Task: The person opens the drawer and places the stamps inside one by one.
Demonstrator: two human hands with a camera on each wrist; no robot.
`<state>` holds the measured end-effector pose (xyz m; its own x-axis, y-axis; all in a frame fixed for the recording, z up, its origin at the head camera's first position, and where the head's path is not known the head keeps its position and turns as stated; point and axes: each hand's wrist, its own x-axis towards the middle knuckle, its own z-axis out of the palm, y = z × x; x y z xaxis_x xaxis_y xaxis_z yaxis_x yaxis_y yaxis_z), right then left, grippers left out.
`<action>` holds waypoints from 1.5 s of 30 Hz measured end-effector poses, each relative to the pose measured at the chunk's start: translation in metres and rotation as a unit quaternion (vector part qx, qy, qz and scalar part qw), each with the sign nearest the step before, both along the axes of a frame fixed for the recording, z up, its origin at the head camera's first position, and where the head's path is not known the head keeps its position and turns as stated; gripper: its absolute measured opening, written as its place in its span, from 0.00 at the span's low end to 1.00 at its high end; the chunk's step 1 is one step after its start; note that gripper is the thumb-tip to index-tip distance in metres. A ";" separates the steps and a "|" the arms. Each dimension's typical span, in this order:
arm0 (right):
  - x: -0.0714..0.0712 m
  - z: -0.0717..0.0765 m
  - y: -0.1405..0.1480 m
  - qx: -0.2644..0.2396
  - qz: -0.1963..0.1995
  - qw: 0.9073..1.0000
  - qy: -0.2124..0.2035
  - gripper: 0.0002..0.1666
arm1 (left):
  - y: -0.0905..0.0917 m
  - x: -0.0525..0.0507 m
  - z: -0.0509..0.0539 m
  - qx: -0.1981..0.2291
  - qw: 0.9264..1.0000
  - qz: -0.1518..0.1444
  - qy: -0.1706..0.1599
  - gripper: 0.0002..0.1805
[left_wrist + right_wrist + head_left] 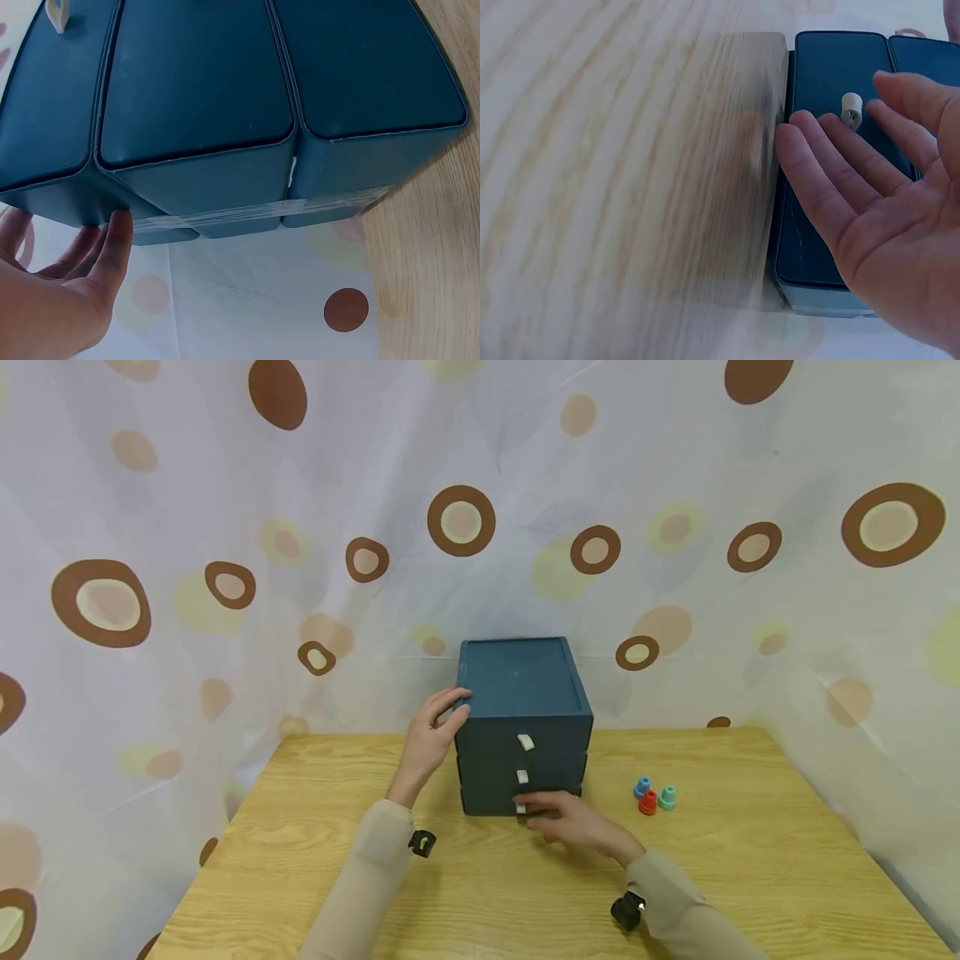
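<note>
A dark blue cabinet (519, 681) with three stacked drawers stands at the back of the table, all of them closed. White tabs mark the drawer fronts. My left hand (429, 742) touches the cabinet's upper left side; in the left wrist view its fingertips (116, 232) lie against the side wall. My right hand (572, 821) is at the bottom drawer's tab (521, 808). From the right wrist, that tab (851, 109) appears between the thumb and the extended fingers, without a pinch. Whether those fingers touch the drawer front is unclear.
Right of the cabinet, a blue (642, 787), a red (648, 802) and a green cone-like piece (667, 797) sit close together on the wooden table (480, 893). Clear tape (255, 215) runs across the cabinet's side. A patterned curtain (510, 593) hangs behind.
</note>
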<state>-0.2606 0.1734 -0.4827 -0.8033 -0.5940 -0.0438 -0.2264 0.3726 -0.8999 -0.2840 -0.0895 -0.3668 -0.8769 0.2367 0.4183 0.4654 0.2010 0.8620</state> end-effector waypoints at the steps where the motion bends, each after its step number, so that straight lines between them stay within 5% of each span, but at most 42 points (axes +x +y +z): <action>1: 0.000 0.000 -0.001 0.004 -0.004 1.000 0.010 0.26 | 0.001 0.000 0.000 0.002 1.000 -0.001 0.000 0.22; 8: -0.004 -0.005 -0.008 0.073 -0.035 0.988 0.130 0.20 | -0.003 -0.015 -0.016 0.031 0.999 -0.017 -0.012 0.24; 15: -0.008 -0.009 -0.019 0.118 -0.059 0.976 0.175 0.17 | -0.011 -0.028 -0.029 0.009 0.999 -0.013 -0.032 0.25; 29: -0.003 -0.008 -0.019 0.141 -0.091 0.963 0.213 0.14 | -0.007 -0.027 -0.028 0.001 0.999 -0.007 -0.045 0.24; 45: 0.005 -0.006 -0.016 0.131 -0.044 0.973 0.184 0.16 | -0.011 -0.030 -0.032 -0.007 1.000 -0.003 -0.014 0.23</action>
<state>-0.2552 0.1579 -0.4888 -0.8403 -0.5297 0.1155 -0.4725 0.6112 -0.6350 -0.3144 -0.1010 -0.3990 -0.8869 0.2470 0.3903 0.4424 0.2113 0.8716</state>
